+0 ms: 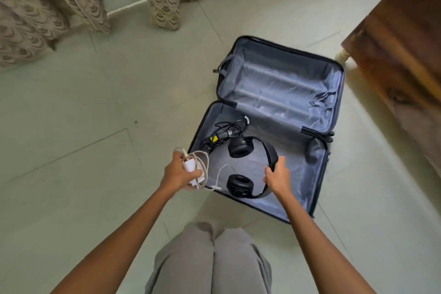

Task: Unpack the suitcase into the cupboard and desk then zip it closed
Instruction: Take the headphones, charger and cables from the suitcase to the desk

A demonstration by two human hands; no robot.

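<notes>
A dark suitcase with grey-blue lining lies wide open on the floor. Its far half holds nothing. In the near half lie black headphones and a bundle of black cable with a yellow tag. My right hand grips the headband of the headphones. At the suitcase's near left edge, my left hand holds a white charger with its coiled white cable; one cable end trails into the case.
A wooden piece of furniture stands at the right, close to the suitcase's far corner. Patterned curtains hang at the back left. Pale floor tiles surround the case. My knees in grey trousers are at the bottom.
</notes>
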